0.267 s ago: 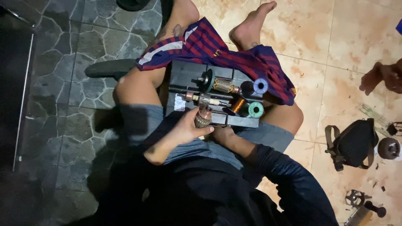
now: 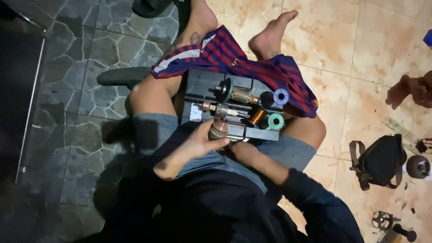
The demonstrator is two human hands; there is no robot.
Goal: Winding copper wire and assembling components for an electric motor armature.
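Observation:
I sit on the floor with a dark plastic case [image 2: 202, 83] across my lap. My left hand [image 2: 202, 140] is shut on a small motor armature [image 2: 219, 130] with a copper commutator, held upright at the case's near edge. My right hand [image 2: 240, 150] reaches in from a dark blue sleeve and meets the armature from below; its fingers are hidden behind the left hand. In the case lie two more armatures [image 2: 240, 95] [image 2: 220, 109], a copper wire spool [image 2: 258, 116], a blue spool [image 2: 281, 96] and a green spool [image 2: 275, 121].
A red and blue striped shirt [image 2: 225, 54] lies over my legs beyond the case. On the tiled floor to the right are a black strap bag [image 2: 382, 159], a round metal part [image 2: 418, 166] and small tools [image 2: 389, 222]. Another person's hand [image 2: 420, 90] shows at the right edge.

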